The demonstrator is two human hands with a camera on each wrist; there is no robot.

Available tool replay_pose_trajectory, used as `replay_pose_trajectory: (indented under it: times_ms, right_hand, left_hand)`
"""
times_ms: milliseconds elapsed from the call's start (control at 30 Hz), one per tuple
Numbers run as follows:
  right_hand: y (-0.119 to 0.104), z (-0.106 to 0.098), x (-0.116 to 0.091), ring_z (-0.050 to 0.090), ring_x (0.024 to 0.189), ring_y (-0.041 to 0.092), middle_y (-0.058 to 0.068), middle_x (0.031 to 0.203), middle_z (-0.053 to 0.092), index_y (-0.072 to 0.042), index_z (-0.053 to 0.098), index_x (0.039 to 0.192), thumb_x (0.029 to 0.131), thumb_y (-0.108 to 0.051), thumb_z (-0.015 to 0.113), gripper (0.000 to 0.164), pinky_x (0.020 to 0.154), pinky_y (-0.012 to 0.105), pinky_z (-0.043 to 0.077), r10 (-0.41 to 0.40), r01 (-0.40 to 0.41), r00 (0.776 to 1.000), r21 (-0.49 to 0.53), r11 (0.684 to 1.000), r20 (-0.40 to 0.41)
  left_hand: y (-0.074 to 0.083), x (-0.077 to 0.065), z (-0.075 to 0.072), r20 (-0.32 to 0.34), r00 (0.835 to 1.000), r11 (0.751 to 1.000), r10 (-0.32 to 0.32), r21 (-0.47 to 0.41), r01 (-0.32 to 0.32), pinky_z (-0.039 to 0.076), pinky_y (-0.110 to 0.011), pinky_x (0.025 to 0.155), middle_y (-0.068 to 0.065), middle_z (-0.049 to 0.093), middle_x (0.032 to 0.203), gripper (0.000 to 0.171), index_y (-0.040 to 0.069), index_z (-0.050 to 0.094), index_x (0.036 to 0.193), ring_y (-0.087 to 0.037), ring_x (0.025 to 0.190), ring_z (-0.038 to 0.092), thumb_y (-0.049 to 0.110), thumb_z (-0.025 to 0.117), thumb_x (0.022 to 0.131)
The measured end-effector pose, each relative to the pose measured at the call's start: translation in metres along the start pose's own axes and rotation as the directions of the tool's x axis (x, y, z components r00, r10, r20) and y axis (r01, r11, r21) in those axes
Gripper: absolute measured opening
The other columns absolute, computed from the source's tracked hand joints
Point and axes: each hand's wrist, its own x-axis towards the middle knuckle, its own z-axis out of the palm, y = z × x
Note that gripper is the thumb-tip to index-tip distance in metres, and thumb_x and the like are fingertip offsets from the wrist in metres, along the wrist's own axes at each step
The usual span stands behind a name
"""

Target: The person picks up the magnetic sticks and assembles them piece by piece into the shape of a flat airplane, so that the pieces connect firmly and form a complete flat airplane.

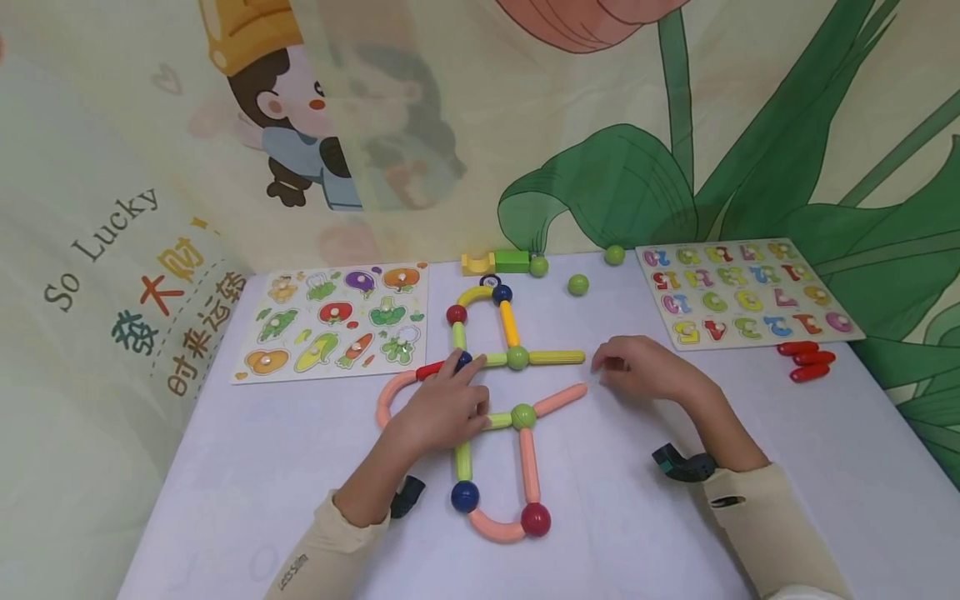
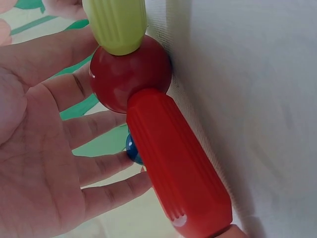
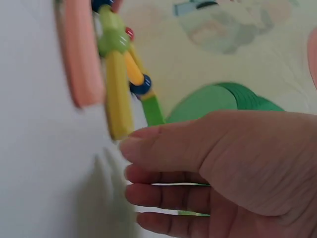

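Observation:
A flat figure of magnetic rods and balls lies on the table. My left hand (image 1: pixel 442 408) rests over its left middle, fingers spread, fingertips at a dark blue ball (image 1: pixel 466 359). In the left wrist view, a red ball (image 2: pixel 129 74) joins a red rod (image 2: pixel 178 163) and a yellow-green rod (image 2: pixel 116 25) beside the extended fingers. My right hand (image 1: pixel 648 367) hovers just right of the free end of a yellow rod (image 1: pixel 557 357), fingers loosely bent and holding nothing. Below that rod, a pink rod (image 1: pixel 562 399) sticks out from a green ball (image 1: pixel 523 416).
A vegetable puzzle board (image 1: pixel 247 367) lies at the back left, a number puzzle board (image 1: pixel 840 329) at the back right. Several red rods (image 1: pixel 813 358) sit beside it. Loose green balls (image 1: pixel 578 285) and a green block (image 1: pixel 512 262) are near the back curtain.

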Motion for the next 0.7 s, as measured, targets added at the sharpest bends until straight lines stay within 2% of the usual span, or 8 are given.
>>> replay_pose_trajectory:
  times_ms: [133,267,367,433,500,567,633,700]
  right_hand:
    - [0.015,-0.018,0.022,0.052,0.079,0.019,0.005,0.092,0.059,-0.007,0.064,0.102,0.083,-0.009,0.064,0.02,0.068,0.033,0.047,0.04,-0.039,0.994,0.01,0.999,-0.105]
    - [0.024,-0.027,0.06,0.052,0.087,0.026,0.015,0.118,0.046,-0.008,0.051,0.124,0.085,-0.014,0.062,0.041,0.071,0.039,0.048,0.103,-0.102,0.978,0.014,0.995,-0.184]
    - [0.024,-0.025,0.085,0.05,0.095,0.03,0.017,0.126,0.039,-0.011,0.05,0.127,0.085,-0.016,0.062,0.044,0.078,0.045,0.046,0.124,-0.131,0.979,-0.032,0.991,-0.162]
    - [0.022,-0.022,0.093,0.049,0.095,0.029,0.016,0.118,0.045,-0.01,0.059,0.117,0.084,-0.015,0.062,0.033,0.081,0.045,0.044,0.119,-0.129,0.987,-0.088,0.988,-0.109]
    - [0.019,-0.02,0.091,0.049,0.091,0.026,0.012,0.104,0.052,-0.01,0.066,0.103,0.085,-0.013,0.062,0.019,0.08,0.043,0.043,0.119,-0.123,0.992,-0.128,0.984,-0.044]
    - [0.016,-0.019,0.081,0.048,0.086,0.024,0.008,0.092,0.055,-0.011,0.069,0.092,0.085,-0.01,0.061,0.011,0.076,0.039,0.044,0.13,-0.127,0.991,-0.141,0.982,0.011]
    - [0.012,-0.019,0.065,0.047,0.083,0.023,0.006,0.089,0.054,-0.013,0.069,0.089,0.084,-0.008,0.06,0.011,0.074,0.038,0.044,0.149,-0.139,0.987,-0.141,0.98,0.062]
    - [0.01,-0.018,0.049,0.047,0.085,0.023,0.007,0.092,0.052,-0.013,0.068,0.092,0.083,-0.007,0.061,0.012,0.076,0.039,0.044,0.158,-0.146,0.983,-0.12,0.982,0.095]
  left_hand:
    - [-0.001,0.0,0.0,-0.005,1.0,1.0,-0.002,0.002,0.002,0.033,-0.053,0.095,-0.005,0.028,0.145,0.009,0.027,0.062,0.078,-0.036,0.133,0.009,0.035,0.067,0.08]
    - [-0.001,0.001,0.001,0.001,1.0,1.0,-0.004,-0.006,0.004,0.033,-0.053,0.095,-0.005,0.027,0.145,0.009,0.027,0.063,0.078,-0.036,0.133,0.009,0.035,0.067,0.079]
    - [-0.001,0.0,0.001,0.004,1.0,1.0,-0.003,-0.01,0.003,0.033,-0.053,0.095,-0.005,0.027,0.145,0.009,0.028,0.062,0.078,-0.036,0.133,0.009,0.035,0.067,0.08]
    - [-0.001,0.0,0.001,0.003,1.0,1.0,0.006,-0.013,-0.006,0.033,-0.053,0.095,-0.005,0.028,0.145,0.009,0.028,0.062,0.077,-0.036,0.133,0.009,0.035,0.067,0.08]
    - [0.0,0.0,0.001,0.0,1.0,1.0,0.01,-0.014,-0.01,0.033,-0.053,0.095,-0.005,0.027,0.145,0.01,0.028,0.062,0.077,-0.036,0.133,0.009,0.035,0.067,0.08]
    - [0.0,-0.001,0.0,-0.002,1.0,1.0,0.007,-0.011,-0.007,0.033,-0.052,0.095,-0.005,0.027,0.145,0.01,0.028,0.061,0.077,-0.035,0.133,0.009,0.035,0.067,0.08]
    - [0.0,-0.001,0.0,-0.002,1.0,1.0,0.0,-0.006,0.0,0.033,-0.052,0.095,-0.004,0.027,0.145,0.01,0.028,0.061,0.077,-0.035,0.134,0.009,0.036,0.067,0.079]
    - [0.0,-0.001,0.0,-0.003,1.0,1.0,-0.005,-0.006,0.005,0.034,-0.052,0.094,-0.004,0.027,0.145,0.01,0.028,0.061,0.077,-0.035,0.133,0.009,0.036,0.067,0.079]
